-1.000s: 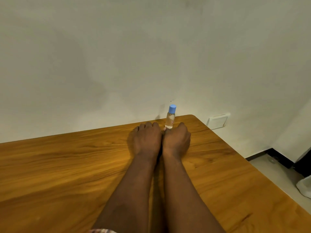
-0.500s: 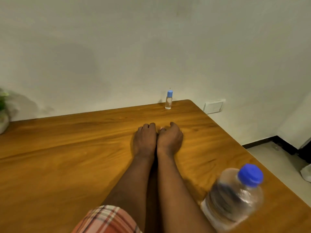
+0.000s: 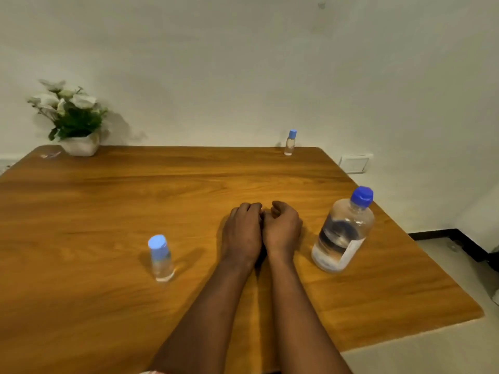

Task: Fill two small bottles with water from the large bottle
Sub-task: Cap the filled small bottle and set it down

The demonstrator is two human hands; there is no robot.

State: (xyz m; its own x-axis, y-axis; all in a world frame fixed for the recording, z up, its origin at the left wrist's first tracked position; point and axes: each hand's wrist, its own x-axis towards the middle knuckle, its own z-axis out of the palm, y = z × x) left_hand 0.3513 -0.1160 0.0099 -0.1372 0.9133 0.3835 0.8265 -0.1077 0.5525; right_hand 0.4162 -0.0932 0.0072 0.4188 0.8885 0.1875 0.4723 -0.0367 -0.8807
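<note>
- While your left hand (image 3: 243,233) and right hand (image 3: 283,230) rest touching on the table (image 3: 108,211), fingers curled, holding nothing, every bottle stands capped.
- Fetch the far small bottle (image 3: 290,143) from the back edge; set it beside the near small bottle (image 3: 160,259) on your left.
- Uncap those first, then the large bottle (image 3: 343,233) at your right; pour slowly into the narrow necks.

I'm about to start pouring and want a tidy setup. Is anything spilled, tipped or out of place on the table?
No spill or damage shows, and all three bottles stand capped. One oddity: the far small bottle sits at the back edge of the table, by the wall, well apart from the near small bottle and the large bottle.
</note>
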